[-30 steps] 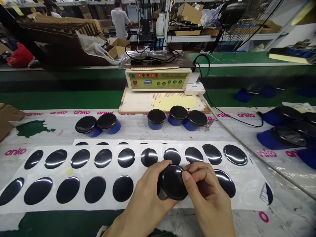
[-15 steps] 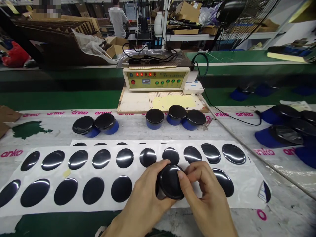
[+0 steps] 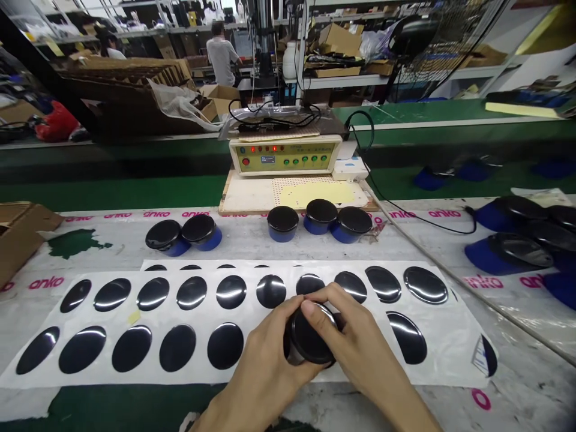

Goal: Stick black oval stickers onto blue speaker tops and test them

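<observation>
In the head view, a round piece with a glossy black top is held over a white sheet of black oval stickers. My left hand wraps around its side, thumb in front and fingers behind. My right hand closes over the right side, its thumb lying on the black top and its index finger at the far rim. The piece's lower body is mostly hidden by my hands. Some stickers on the right of the sheet are partly covered or cut off from view.
Several blue round pieces with black tops stand behind the sheet, one of them near the middle. More blue pieces crowd the right. A control box with lit red lights sits behind. A cable crosses the right side. A cardboard box is left.
My right hand has shifted left and inward over the piece, its thumb now lying flatter across the top and its index finger reaching to the far rim. The camera view has tilted up slightly.
</observation>
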Demonstrator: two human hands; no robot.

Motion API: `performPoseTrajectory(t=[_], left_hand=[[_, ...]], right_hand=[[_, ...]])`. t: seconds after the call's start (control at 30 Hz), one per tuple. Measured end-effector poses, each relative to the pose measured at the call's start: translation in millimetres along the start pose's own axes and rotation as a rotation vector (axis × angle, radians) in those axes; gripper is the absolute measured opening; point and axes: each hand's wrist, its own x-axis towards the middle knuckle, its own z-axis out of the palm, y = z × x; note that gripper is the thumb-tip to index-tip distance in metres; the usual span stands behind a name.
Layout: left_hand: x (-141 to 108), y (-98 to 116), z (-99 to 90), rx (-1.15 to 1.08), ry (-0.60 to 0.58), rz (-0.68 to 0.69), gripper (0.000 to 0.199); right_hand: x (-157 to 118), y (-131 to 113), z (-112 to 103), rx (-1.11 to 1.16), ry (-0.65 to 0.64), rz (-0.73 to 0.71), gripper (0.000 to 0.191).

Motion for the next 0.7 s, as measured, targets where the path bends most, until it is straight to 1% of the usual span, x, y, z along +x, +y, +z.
performPoseTrajectory(t=[0.07,0.1,0.13,0.17,0.2,0.23,0.27,0.3,0.33,0.37,0.4,0.43,0.5,0.57,0.63,0.7], left_hand=[[2.1,4.9,-8.0,0.072,0.015,0.077,0.059],[8.0,8.5,-17.8,0.132,0.034,0.135,0.059],[18.5,13.0,-32.0,0.211,0.067,0.2,0.06],[33.8,18.2,-50.5,0.308,0.115,0.258,0.062],[53.7,23.6,-72.6,0.412,0.181,0.296,0.065],[77.3,28.6,-97.0,0.528,0.273,0.313,0.069],[103.3,32.6,-122.2,0.651,0.372,0.264,0.07],[130.0,34.8,-146.4,0.748,0.471,0.149,0.067],[155.7,35.0,-168.3,0.769,0.503,0.076,0.067],[179.0,33.2,-186.8,0.775,0.506,0.021,0.067],[198.8,30.1,-201.4,0.782,0.509,-0.027,0.064],[214.4,26.3,-212.0,0.783,0.502,-0.061,0.056],[232.6,20.4,-222.0,0.786,0.477,-0.087,0.043],[235.3,20.7,-218.5,0.786,0.45,-0.045,0.038],[226.0,26.7,-202.2,0.776,0.393,0.067,0.039],[209.3,32.9,-174.5,0.75,0.251,0.222,0.04]], right_hand=[[-2.1,7.1,-7.5,0.119,0.002,0.016,0.034],[-4.0,11.6,-12.9,0.166,0.022,0.04,0.036],[-6.2,16.4,-19.1,0.19,0.062,0.064,0.037],[-8.8,21.3,-25.4,0.183,0.118,0.072,0.037],[-11.6,25.9,-31.4,0.143,0.174,0.058,0.036],[-14.7,29.9,-36.5,0.081,0.217,0.024,0.033],[-17.9,33.0,-40.1,0.014,0.23,-0.014,0.029],[-21.2,35.0,-42.0,-0.041,0.218,-0.051,0.026],[-24.5,35.9,-42.3,-0.079,0.199,-0.082,0.023],[-27.5,35.7,-41.0,-0.103,0.18,-0.113,0.02],[-30.2,34.7,-38.6,-0.117,0.158,-0.141,0.017],[-32.3,33.3,-35.5,-0.126,0.129,-0.167,0.015],[-34.4,30.4,-28.5,-0.147,0.049,-0.194,0.017],[-33.8,30.3,-21.3,-0.175,-0.053,-0.206,0.03],[-31.5,33.5,-14.2,-0.223,-0.115,-0.214,0.043],[-28.7,38.1,-8.0,-0.282,-0.105,-0.209,0.049]])
